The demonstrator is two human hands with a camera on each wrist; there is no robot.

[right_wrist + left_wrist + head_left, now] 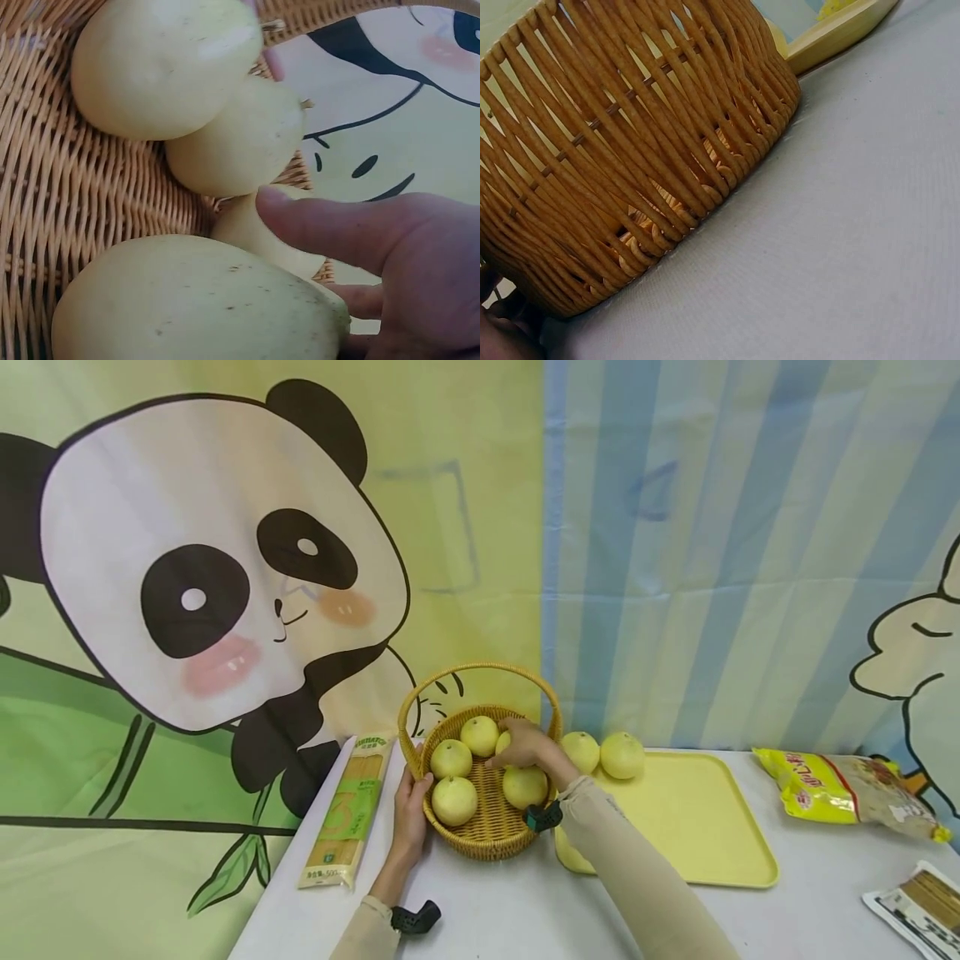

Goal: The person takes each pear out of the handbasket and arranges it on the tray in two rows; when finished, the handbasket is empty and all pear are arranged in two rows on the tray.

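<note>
Several round, pale yellow pears (454, 801) lie in a wicker basket (486, 850) with a tall arched handle. My right hand (531, 748) reaches into it from the right, thumb and fingers around a pear (503, 742) by the back right wall. In the right wrist view the thumb lies across this pear (247, 231), and a larger-looking speckled pear (187, 300) fills the foreground. My left hand (409, 814) holds the basket's left side, thumb at the rim. The left wrist view shows the woven wall (645, 127), with part of that hand dark at the lower left corner.
Two more pears (622, 755) sit at the back left of a yellow tray (697, 818), right of the basket. A noodle packet (347, 814) lies to the left. Farther right are a yellow-and-clear food bag (847, 789) and a flat packet (922, 906). A printed curtain (480, 527) hangs behind.
</note>
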